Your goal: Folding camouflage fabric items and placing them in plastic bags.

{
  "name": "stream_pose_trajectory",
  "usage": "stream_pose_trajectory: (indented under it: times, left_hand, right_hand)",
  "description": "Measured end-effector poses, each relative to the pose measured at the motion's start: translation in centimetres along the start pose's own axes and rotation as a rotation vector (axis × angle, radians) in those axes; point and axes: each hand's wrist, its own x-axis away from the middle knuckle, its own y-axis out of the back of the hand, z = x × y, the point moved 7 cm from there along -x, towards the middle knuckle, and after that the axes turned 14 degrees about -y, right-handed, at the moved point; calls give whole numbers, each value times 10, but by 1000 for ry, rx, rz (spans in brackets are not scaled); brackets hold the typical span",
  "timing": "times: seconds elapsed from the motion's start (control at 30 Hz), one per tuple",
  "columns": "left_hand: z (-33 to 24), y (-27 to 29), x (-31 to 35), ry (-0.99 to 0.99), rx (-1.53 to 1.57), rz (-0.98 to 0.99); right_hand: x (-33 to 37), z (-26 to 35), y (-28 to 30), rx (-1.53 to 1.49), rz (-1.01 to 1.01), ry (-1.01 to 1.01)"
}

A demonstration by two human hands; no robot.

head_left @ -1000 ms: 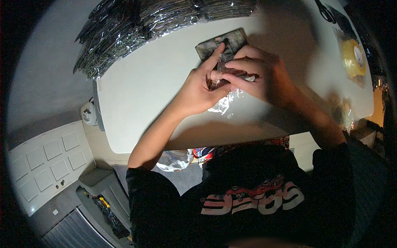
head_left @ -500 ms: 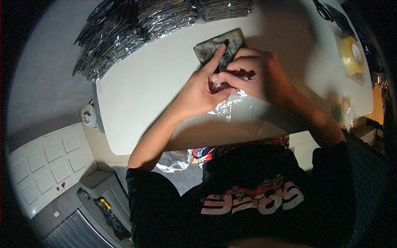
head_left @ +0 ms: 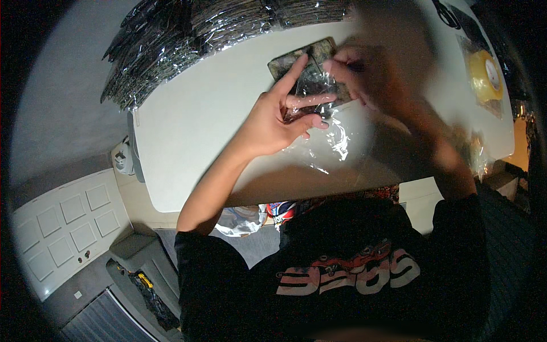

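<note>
A flat, rectangular camouflage-patterned piece (head_left: 281, 64) lies tilted on the white table, its right part covered by my right hand. My left hand (head_left: 270, 122) is spread, with its index finger stretched over that piece and the middle finger across clear plastic film (head_left: 339, 139). The film lies partly over the piece and bunches shiny near my left thumb. My right hand (head_left: 370, 77) is curled closed at the piece's right side. Shadow and blur hide whatever its fingers hold.
Stacks of dark items in clear plastic (head_left: 188, 45) line the table's far edge. At the right are a roll of yellowish tape (head_left: 484, 76) and black-handled scissors (head_left: 447, 14). The white table (head_left: 188, 131) has its near edge by my body.
My right hand has moved right and slightly up, away from my left. My left fingers have spread, and more of the clear film shows below them.
</note>
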Motion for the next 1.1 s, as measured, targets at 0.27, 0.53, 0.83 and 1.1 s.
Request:
stream_pose_trajectory:
  times: [0.27, 0.53, 0.83, 1.1]
  left_hand:
    - [-4, 9, 0, 36, 23, -62]
    - [-6, 21, -2, -18, 9, -181]
    - [-7, 18, -5, -84, -6, -154]
    - [-8, 20, -4, -52, 15, -169]
  right_hand:
    - [-3, 11, 21, -75, -36, 121]
    - [18, 30, 9, 311, -157, 449]
    - [11, 23, -1, 312, -173, 613]
    - [-2, 12, 18, 188, -168, 461]
